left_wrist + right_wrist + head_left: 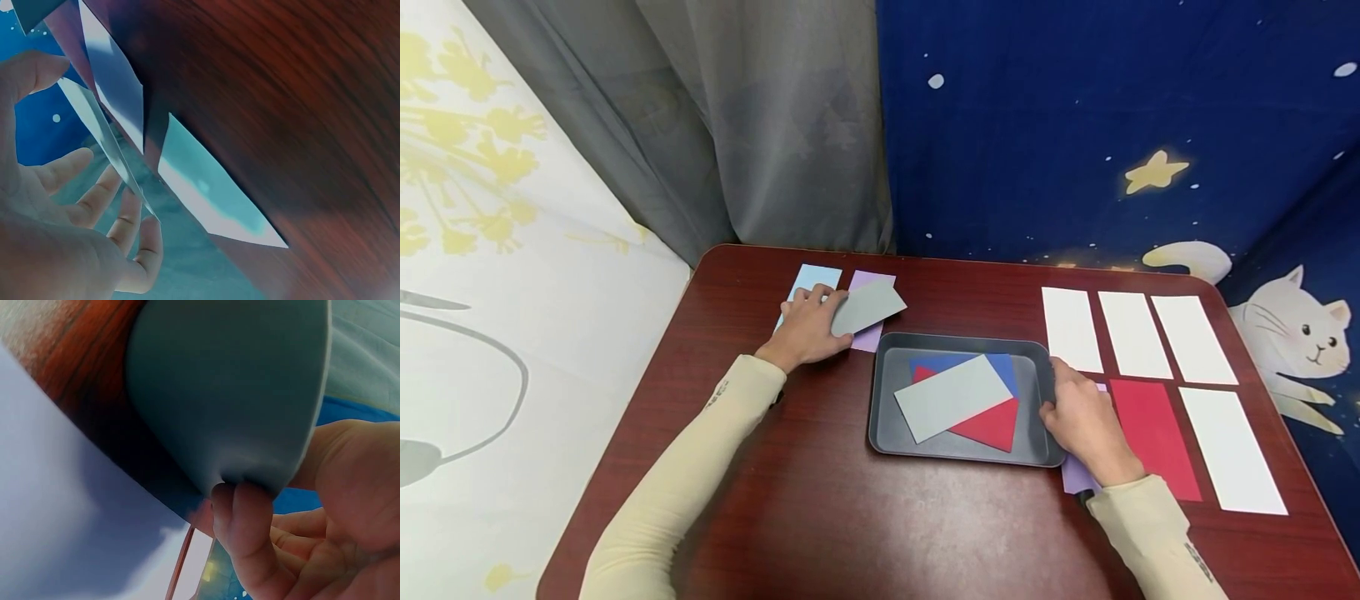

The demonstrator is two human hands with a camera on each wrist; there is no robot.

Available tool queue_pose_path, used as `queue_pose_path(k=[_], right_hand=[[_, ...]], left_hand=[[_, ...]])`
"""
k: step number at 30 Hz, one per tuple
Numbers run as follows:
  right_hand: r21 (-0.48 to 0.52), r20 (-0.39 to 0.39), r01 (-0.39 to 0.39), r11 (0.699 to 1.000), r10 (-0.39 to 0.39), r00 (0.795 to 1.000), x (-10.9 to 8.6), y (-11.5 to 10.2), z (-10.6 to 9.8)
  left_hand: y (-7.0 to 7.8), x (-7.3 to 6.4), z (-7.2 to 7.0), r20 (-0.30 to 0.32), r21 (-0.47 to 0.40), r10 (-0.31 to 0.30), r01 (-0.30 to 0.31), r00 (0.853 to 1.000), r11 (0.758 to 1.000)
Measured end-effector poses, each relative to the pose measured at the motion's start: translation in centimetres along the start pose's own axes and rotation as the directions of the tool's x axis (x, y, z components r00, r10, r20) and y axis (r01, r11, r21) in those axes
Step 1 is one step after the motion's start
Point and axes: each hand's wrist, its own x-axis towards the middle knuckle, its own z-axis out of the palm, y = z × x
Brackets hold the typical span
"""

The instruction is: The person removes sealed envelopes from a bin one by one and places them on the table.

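Note:
My left hand (808,327) holds a grey card (871,307) between thumb and fingers, above a light purple card (868,337) and a light blue card (820,277). The left wrist view shows the held card (103,134) tilted, apart from the tabletop. My right hand (1088,421) grips the right rim of a dark grey tray (887,433). Its fingers bend against the tray's wall (231,381) in the right wrist view. Inside the tray, a pale grey card (953,398) overlaps a red card (992,427) and a blue card (1002,371).
White cards (1071,329) lie in a row at the back right, with another white card (1232,450) nearer. A red card (1153,437) lies beside my right hand, which partly covers a purple card (1077,477). Curtains (805,125) hang behind the dark wooden table (850,533).

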Motion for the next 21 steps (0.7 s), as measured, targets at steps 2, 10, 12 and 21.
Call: queue_pose_path(k=[2, 10, 12, 21], right_hand=[[0.001, 0.000, -0.001, 1.000, 0.001, 1.000, 0.0, 0.0, 0.0], [-0.001, 0.003, -0.006, 1.000, 0.006, 1.000, 0.0, -0.1, 0.0], [-0.002, 0.001, -0.005, 1.000, 0.005, 1.000, -0.1, -0.1, 0.0], [-0.005, -0.005, 0.000, 1.000, 0.000, 1.000, 0.0, -0.1, 0.1]], left_hand=[[-0.2, 0.0, 0.0, 0.000, -0.002, -0.008, 0.008, 1.000, 1.000], [-1.4, 0.1, 0.1, 0.007, -0.018, -0.056, 0.056, 0.998, 0.998], [-1.6, 0.1, 0.1, 0.008, -0.020, -0.063, 0.063, 0.998, 0.998], [-3.0, 0.2, 0.1, -0.019, -0.033, -0.093, 0.092, 0.995, 0.995]])
